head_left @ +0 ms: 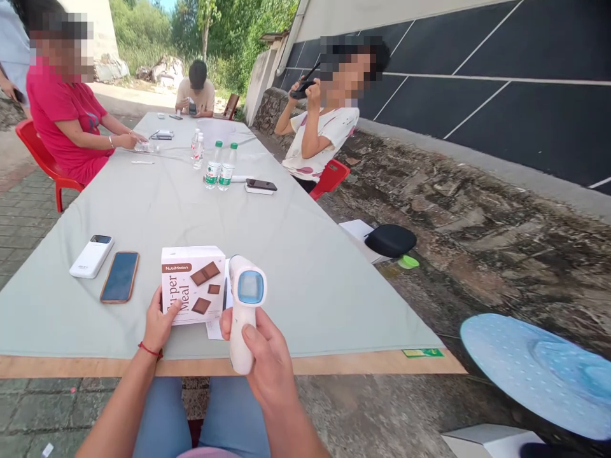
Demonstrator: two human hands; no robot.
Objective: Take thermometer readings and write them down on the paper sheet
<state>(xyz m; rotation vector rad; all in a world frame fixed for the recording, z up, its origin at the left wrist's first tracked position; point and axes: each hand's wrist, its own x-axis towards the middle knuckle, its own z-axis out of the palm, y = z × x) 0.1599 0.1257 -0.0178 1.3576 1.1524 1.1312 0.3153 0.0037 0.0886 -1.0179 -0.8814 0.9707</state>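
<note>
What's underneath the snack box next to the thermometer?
The snack box rests on the grey tablecloth, steadied by the left hand. A white paper pokes out at its right edge; how far it runs underneath is hidden. The right hand holds the thermometer.

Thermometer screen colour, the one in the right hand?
Light blue screen on the white thermometer in the right hand; head view.
</note>
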